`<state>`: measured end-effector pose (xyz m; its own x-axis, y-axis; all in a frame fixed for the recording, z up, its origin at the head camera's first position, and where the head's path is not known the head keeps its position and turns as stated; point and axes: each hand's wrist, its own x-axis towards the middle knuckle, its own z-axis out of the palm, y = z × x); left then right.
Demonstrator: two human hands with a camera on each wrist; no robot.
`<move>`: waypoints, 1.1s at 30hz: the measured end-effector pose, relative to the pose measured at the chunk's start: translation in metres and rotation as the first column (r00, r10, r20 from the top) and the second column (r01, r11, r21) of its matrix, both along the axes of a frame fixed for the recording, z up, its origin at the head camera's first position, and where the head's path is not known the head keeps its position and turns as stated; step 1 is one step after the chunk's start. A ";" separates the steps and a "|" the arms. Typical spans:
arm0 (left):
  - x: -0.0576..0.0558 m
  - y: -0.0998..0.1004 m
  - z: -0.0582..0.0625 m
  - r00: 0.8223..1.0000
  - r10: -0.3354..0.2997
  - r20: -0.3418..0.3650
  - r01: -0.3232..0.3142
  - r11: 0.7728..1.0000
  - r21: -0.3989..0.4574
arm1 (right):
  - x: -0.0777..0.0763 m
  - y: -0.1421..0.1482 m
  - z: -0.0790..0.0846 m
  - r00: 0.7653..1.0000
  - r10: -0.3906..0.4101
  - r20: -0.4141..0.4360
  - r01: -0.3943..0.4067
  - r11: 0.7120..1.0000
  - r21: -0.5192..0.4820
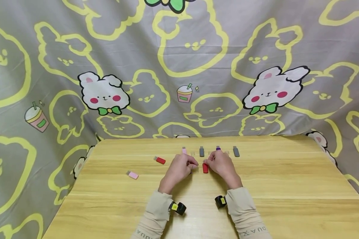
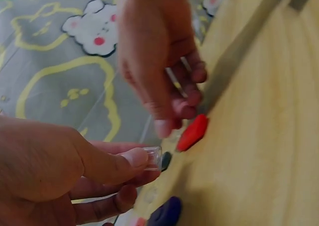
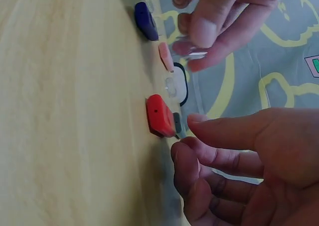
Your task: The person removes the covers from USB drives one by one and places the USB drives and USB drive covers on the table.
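Clear cap [image 2: 156, 159] pinched in left hand [image 1: 179, 169], right hand [image 1: 223, 166] unclenched beside red USB stick [image 1: 205, 168] toward table's [image 1: 287, 172] far edge.

From afar, my head view looks forward and down, set well back over the table [image 1: 293, 186] to the curtain [image 1: 143, 59]. My wrist views sit close in, tipped sideways — both share one red USB stick [image 2: 193, 133], from opposite sides.
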<state>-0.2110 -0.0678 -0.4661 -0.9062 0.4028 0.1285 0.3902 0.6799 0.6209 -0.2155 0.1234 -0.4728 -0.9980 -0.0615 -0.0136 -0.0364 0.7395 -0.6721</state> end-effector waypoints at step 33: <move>-0.007 -0.032 0.024 0.983 0.152 -0.105 -0.133 0.976 0.172 | 0.002 -0.005 0.009 0.996 0.090 0.029 -0.088 0.993 -0.079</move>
